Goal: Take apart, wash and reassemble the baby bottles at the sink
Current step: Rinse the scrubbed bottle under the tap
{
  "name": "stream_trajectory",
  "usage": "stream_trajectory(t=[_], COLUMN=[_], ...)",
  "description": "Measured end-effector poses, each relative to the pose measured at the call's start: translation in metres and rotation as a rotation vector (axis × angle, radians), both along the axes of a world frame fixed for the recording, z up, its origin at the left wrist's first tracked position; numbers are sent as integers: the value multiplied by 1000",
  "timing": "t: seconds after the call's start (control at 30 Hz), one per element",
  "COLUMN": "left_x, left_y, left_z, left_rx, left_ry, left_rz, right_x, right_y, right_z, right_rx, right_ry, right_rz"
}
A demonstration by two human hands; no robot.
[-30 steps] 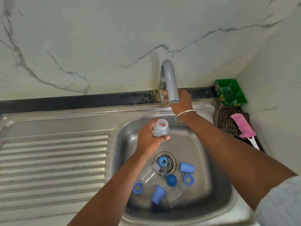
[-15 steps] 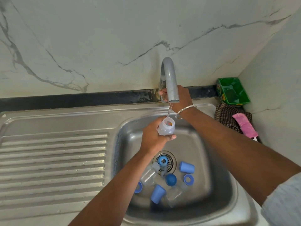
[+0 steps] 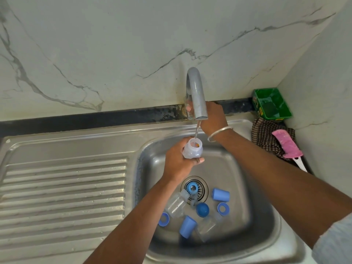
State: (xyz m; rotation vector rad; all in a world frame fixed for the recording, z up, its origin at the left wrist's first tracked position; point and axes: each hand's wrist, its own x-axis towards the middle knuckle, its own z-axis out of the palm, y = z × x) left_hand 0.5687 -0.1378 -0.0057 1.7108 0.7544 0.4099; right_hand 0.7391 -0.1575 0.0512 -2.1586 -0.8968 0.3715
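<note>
Head view, left to right: ribbed steel draining board (image 3: pixel 64 189), then sink basin (image 3: pixel 253 187). Left hand (image 3: pixel 178 164) above basin, fingers curled round clear bottle (image 3: pixel 192 149), mouth up beneath thin water stream (image 3: pixel 197 130) from grey tap spout (image 3: pixel 197 96). Right hand (image 3: pixel 213 116) behind spout at tap base, silver bangle (image 3: pixel 219 133) on wrist; grip hidden by spout, cannot tell. Below, on basin floor around drain (image 3: pixel 200 182): blue ring (image 3: pixel 192 188) on drain, second clear bottle (image 3: pixel 176 205) lying down, more blue rings, blue caps (image 3: pixel 221 194). Far right on counter: green tub (image 3: pixel 271 103), checked cloth (image 3: pixel 264 137), pink brush (image 3: pixel 286 143) atop cloth.
</note>
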Motion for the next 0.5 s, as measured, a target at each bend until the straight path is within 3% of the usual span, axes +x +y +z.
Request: stream_trajectory(t=[0.2,0.37,0.5], left_x=[5,11,8], left_y=[3,3,9], left_z=[-6,-5,-3], left_rx=[-120,-189,-283], left_ry=[-15,10,76], left_rz=[44,31,18], right_x=[-43,-65,-64], right_y=[-66,-91,-73], right_z=[-33,-73,-68], right_rx=[339,303,266], right_ry=[316,517,795], right_rz=[-131,151,-40])
